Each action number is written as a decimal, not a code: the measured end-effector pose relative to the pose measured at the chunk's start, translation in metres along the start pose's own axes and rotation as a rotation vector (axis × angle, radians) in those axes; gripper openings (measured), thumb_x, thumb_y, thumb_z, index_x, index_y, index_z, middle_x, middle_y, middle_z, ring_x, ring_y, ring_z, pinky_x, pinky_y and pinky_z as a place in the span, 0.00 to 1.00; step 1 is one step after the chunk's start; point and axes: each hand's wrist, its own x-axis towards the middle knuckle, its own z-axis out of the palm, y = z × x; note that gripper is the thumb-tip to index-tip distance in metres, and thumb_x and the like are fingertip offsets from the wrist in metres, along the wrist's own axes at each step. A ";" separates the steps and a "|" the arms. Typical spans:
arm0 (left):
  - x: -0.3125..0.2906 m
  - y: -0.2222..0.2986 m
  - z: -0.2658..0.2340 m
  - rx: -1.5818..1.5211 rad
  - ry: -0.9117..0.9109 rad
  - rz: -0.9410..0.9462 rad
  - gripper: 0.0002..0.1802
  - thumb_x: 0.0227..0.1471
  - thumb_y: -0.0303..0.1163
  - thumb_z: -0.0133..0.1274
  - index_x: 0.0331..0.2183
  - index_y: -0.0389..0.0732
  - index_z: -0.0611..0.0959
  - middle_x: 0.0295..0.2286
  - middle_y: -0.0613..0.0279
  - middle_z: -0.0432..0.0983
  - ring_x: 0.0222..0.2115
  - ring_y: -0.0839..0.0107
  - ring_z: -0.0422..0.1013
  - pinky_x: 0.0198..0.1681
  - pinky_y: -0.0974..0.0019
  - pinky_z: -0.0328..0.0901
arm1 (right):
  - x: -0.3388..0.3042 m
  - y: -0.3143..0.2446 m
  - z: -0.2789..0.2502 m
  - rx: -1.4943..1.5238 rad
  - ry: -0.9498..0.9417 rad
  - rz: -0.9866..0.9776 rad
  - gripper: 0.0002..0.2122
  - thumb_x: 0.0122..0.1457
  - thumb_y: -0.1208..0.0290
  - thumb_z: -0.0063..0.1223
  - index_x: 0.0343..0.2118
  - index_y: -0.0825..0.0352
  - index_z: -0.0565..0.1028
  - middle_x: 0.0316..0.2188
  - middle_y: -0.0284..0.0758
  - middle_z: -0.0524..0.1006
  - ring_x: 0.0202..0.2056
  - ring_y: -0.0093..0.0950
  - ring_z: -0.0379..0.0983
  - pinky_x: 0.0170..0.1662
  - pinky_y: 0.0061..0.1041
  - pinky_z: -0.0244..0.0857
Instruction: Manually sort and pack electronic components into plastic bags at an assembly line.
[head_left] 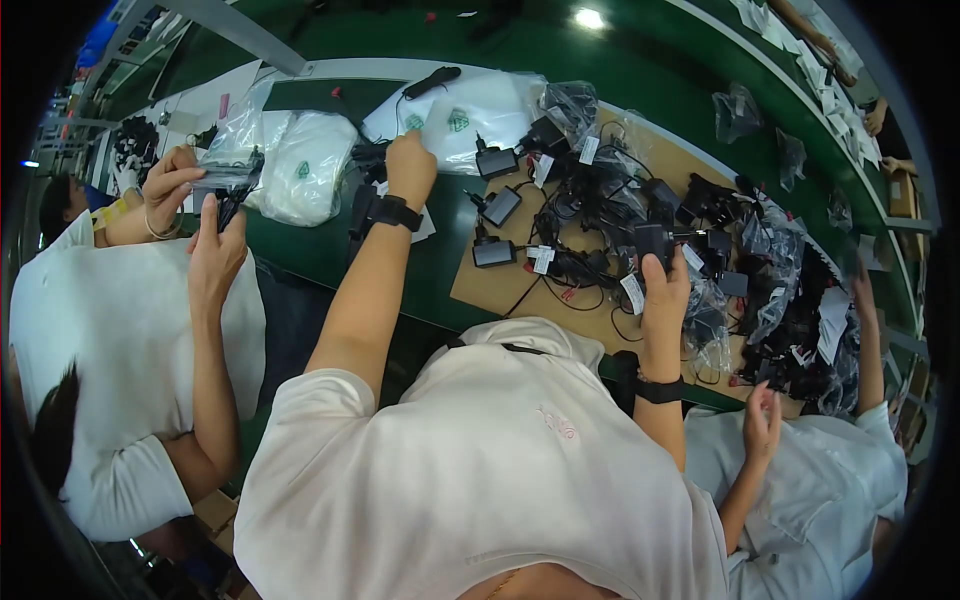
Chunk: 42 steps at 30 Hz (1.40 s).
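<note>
My right hand (663,305) is closed round a black power adapter (654,240), holding it upright above the brown cardboard sheet. Out at the far left of centre, my left hand (411,168) is closed, knuckles up, at the near edge of a clear plastic bag (470,115). What its fingers pinch, if anything, is hidden. Beside it lies a bundle of black cables (371,157). More black adapters (495,252) with cords and white tags lie between my hands. Beyond my left hand, a slim black device (432,82) with a thin cord rests on the bag.
Brown cardboard (480,285) covers part of the green table (290,240). On the right, adapters, cords and clear bags (780,290) are heaped. A co-worker at left holds a bagged black item (228,175) near another plastic bag (310,165); another co-worker's hand (762,425) is at right.
</note>
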 end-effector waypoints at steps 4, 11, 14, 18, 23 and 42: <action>0.002 -0.021 0.004 -0.079 0.091 -0.068 0.06 0.39 0.24 0.48 0.24 0.34 0.76 0.23 0.46 0.73 0.27 0.51 0.70 0.31 0.56 0.64 | 0.002 0.001 0.008 -0.023 -0.005 -0.019 0.26 0.51 0.64 0.53 0.49 0.75 0.60 0.36 0.32 0.69 0.34 0.18 0.64 0.39 0.15 0.59; -0.006 0.015 -0.030 -0.234 -0.084 -0.242 0.19 0.31 0.40 0.62 0.15 0.36 0.73 0.17 0.50 0.72 0.20 0.54 0.69 0.26 0.59 0.63 | 0.006 -0.007 0.020 0.033 -0.085 0.082 0.22 0.53 0.63 0.50 0.46 0.74 0.64 0.34 0.37 0.71 0.32 0.24 0.69 0.36 0.23 0.66; -0.019 0.054 -0.039 -0.460 -0.157 -0.159 0.22 0.28 0.42 0.65 0.13 0.36 0.71 0.12 0.52 0.69 0.16 0.58 0.67 0.21 0.63 0.62 | 0.012 -0.019 0.046 0.490 -0.286 0.277 0.22 0.55 0.57 0.42 0.44 0.72 0.65 0.35 0.42 0.71 0.32 0.28 0.71 0.41 0.33 0.68; -0.060 0.129 -0.077 -0.567 -0.291 -0.088 0.22 0.28 0.39 0.65 0.13 0.37 0.68 0.12 0.52 0.68 0.15 0.60 0.67 0.19 0.64 0.61 | 0.026 -0.029 0.082 0.872 -0.423 0.317 0.23 0.56 0.53 0.39 0.43 0.72 0.66 0.34 0.42 0.71 0.31 0.29 0.71 0.46 0.44 0.63; -0.090 0.152 -0.084 -0.815 -0.232 0.003 0.21 0.29 0.37 0.64 0.13 0.38 0.67 0.12 0.52 0.67 0.15 0.57 0.66 0.19 0.64 0.60 | 0.027 -0.031 0.080 0.685 -0.302 0.337 0.22 0.56 0.53 0.39 0.42 0.71 0.67 0.32 0.41 0.72 0.29 0.29 0.71 0.42 0.42 0.67; -0.109 0.167 -0.108 -0.765 -0.028 0.137 0.10 0.39 0.27 0.58 0.20 0.36 0.73 0.14 0.62 0.66 0.15 0.74 0.63 0.20 0.73 0.59 | 0.006 -0.020 0.047 0.434 -0.145 -0.033 0.20 0.51 0.62 0.47 0.42 0.72 0.66 0.34 0.39 0.72 0.31 0.26 0.70 0.37 0.22 0.65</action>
